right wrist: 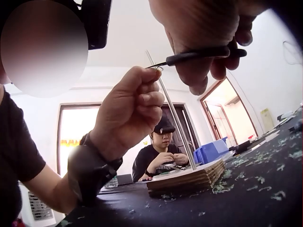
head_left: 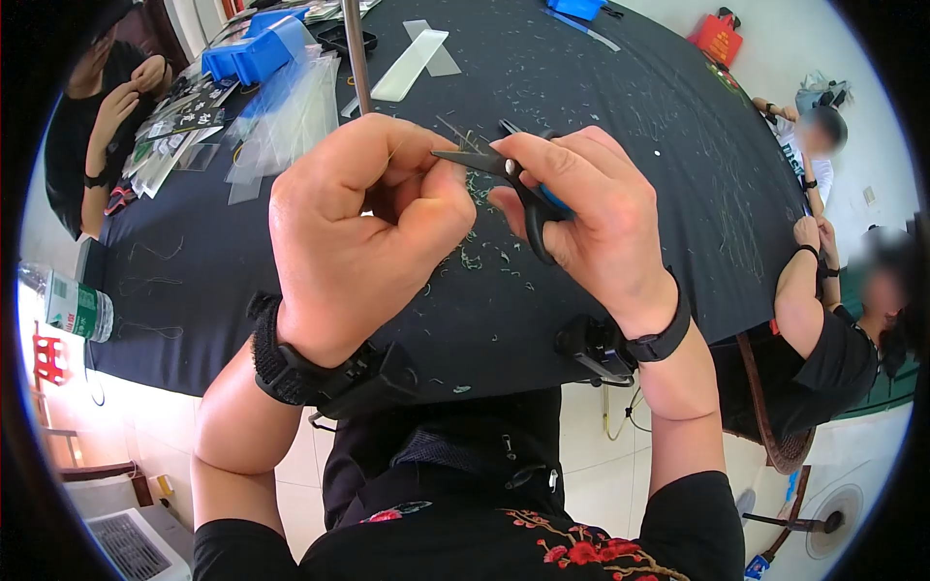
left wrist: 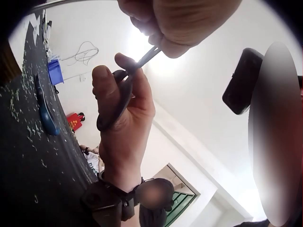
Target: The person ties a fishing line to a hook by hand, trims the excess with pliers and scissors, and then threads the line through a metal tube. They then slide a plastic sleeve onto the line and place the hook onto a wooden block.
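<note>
Left hand [head_left: 363, 228]: fingers curled, pinching | Right hand [head_left: 591, 213]: fingers curled, gripping | close together

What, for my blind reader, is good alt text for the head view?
A person's right hand holds black-handled metal scissors, tip at the left hand, which seems to pinch thin strands, above a black cloth-covered table scattered with green clippings.

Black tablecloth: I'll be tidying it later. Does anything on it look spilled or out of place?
Green clippings lie strewn loose across the black tablecloth, some beneath the scissors; they look like uncollected cutting scraps.
</note>
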A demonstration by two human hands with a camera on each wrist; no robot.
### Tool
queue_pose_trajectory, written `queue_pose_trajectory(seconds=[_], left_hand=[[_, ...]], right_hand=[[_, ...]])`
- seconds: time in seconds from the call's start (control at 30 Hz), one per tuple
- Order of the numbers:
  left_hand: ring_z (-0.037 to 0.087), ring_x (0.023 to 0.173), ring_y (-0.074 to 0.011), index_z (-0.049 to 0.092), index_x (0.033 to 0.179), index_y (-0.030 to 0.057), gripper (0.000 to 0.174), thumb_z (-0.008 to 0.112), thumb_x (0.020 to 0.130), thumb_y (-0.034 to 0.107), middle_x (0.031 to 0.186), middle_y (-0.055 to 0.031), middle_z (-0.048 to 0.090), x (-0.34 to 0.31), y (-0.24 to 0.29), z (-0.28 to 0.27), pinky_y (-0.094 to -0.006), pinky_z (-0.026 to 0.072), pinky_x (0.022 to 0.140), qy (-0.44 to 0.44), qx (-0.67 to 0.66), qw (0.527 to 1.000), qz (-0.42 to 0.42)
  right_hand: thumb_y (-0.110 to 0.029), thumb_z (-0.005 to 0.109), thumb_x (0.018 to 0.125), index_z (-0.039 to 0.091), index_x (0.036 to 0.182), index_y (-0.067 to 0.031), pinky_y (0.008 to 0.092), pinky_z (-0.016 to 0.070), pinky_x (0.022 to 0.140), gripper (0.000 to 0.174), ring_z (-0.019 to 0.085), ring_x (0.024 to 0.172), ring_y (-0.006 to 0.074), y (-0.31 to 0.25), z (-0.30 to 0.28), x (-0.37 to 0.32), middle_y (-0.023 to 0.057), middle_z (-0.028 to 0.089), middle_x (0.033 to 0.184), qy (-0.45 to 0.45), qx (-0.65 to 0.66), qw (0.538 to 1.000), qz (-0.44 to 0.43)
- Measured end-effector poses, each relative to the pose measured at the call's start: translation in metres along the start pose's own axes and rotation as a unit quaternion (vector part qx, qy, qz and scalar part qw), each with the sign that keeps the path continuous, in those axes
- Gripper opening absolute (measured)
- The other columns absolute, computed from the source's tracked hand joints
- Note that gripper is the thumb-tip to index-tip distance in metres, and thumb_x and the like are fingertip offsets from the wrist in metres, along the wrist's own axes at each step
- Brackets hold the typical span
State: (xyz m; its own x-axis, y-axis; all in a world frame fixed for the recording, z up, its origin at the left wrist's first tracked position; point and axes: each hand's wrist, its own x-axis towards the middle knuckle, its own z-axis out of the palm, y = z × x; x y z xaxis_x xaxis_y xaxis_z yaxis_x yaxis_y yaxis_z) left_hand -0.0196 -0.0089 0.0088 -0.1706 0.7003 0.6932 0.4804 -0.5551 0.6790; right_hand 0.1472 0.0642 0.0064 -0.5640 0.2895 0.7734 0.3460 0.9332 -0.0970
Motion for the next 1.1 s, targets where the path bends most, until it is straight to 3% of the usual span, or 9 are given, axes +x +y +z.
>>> queue_pose_trajectory(seconds=[0.13, 0.2, 0.37, 0.7, 0.8, 0.87, 1.1], left_hand=[[0.045, 0.057, -0.0002, 0.056, 0.083, -0.0017, 0.006, 0.058, 0.077, -0.004, 0.068, 0.0029, 0.053, 0.0012, -0.0023, 0.0008, -0.0139, 0.0349, 0.050, -0.009, -0.012, 1.000, -0.009], [0.044, 0.049, 0.0002, 0.058, 0.073, -0.0002, 0.002, 0.060, 0.071, -0.001, 0.054, 0.0029, 0.051, 0.0030, -0.0024, 0.0047, -0.0152, 0.0352, 0.044, 0.040, -0.063, 0.997, -0.030], [0.043, 0.049, 0.0004, 0.058, 0.074, -0.0001, 0.002, 0.060, 0.073, -0.001, 0.054, 0.0036, 0.050, 0.0031, -0.0012, 0.0051, -0.0149, 0.0342, 0.044, 0.042, -0.074, 0.996, -0.033], [0.040, 0.051, 0.0005, 0.057, 0.072, -0.0004, 0.004, 0.060, 0.071, -0.002, 0.056, 0.0044, 0.049, 0.0033, -0.0007, 0.0038, -0.0146, 0.0334, 0.046, 0.064, -0.054, 0.996, -0.018], [0.040, 0.052, 0.0005, 0.056, 0.071, -0.0007, 0.004, 0.060, 0.070, -0.003, 0.056, 0.0045, 0.049, 0.0036, -0.0037, 0.0017, -0.0143, 0.0333, 0.046, 0.057, -0.058, 0.997, -0.018], [0.040, 0.052, 0.0005, 0.056, 0.071, -0.0008, 0.004, 0.060, 0.070, -0.003, 0.057, 0.0046, 0.049, 0.0033, -0.0010, 0.0016, -0.0142, 0.0330, 0.046, 0.054, -0.072, 0.995, -0.033], [0.040, 0.053, 0.0006, 0.056, 0.071, -0.0010, 0.004, 0.060, 0.070, -0.003, 0.058, 0.0050, 0.049, 0.0047, -0.0004, 0.0009, -0.0140, 0.0320, 0.047, 0.056, -0.084, 0.993, -0.060]], right_hand=[[-0.001, 0.064, 0.060, 0.060, 0.094, -0.0102, 0.0299, 0.0413, 0.057, 0.035, 0.048, 0.063, 0.0210, -0.0006, -0.0008, -0.0010, 0.0030, 0.051, 0.065, -0.003, -0.010, 1.000, 0.007], [0.000, 0.064, 0.058, 0.060, 0.094, -0.0104, 0.0299, 0.0417, 0.058, 0.037, 0.048, 0.063, 0.0211, -0.0013, -0.0010, -0.0017, 0.0032, 0.051, 0.065, 0.000, -0.011, 1.000, 0.011], [0.003, 0.060, 0.052, 0.060, 0.093, -0.0109, 0.0306, 0.0429, 0.057, 0.043, 0.049, 0.062, 0.0213, -0.0034, -0.0037, -0.0034, 0.0037, 0.051, 0.065, -0.013, -0.013, 0.999, 0.029], [0.002, 0.060, 0.053, 0.061, 0.092, -0.0113, 0.0304, 0.0425, 0.053, 0.041, 0.049, 0.059, 0.0211, -0.0050, -0.0074, -0.0033, 0.0034, 0.049, 0.061, -0.021, -0.026, 0.999, 0.022], [0.000, 0.061, 0.055, 0.061, 0.091, -0.0111, 0.0306, 0.0419, 0.052, 0.038, 0.049, 0.058, 0.0209, -0.0055, -0.0071, -0.0033, 0.0035, 0.048, 0.059, -0.021, -0.017, 0.999, 0.023], [-0.005, 0.075, 0.058, 0.061, 0.089, -0.0056, 0.0264, 0.0376, 0.048, 0.033, 0.045, 0.052, 0.0171, -0.0053, -0.0082, -0.0024, 0.0034, 0.049, 0.057, -0.026, -0.013, 1.000, 0.002], [-0.009, 0.076, 0.057, 0.061, 0.091, -0.0052, 0.0271, 0.0377, 0.049, 0.038, 0.044, 0.052, 0.0173, -0.0046, -0.0038, -0.0032, 0.0033, 0.048, 0.057, -0.010, -0.010, 1.000, 0.000]])
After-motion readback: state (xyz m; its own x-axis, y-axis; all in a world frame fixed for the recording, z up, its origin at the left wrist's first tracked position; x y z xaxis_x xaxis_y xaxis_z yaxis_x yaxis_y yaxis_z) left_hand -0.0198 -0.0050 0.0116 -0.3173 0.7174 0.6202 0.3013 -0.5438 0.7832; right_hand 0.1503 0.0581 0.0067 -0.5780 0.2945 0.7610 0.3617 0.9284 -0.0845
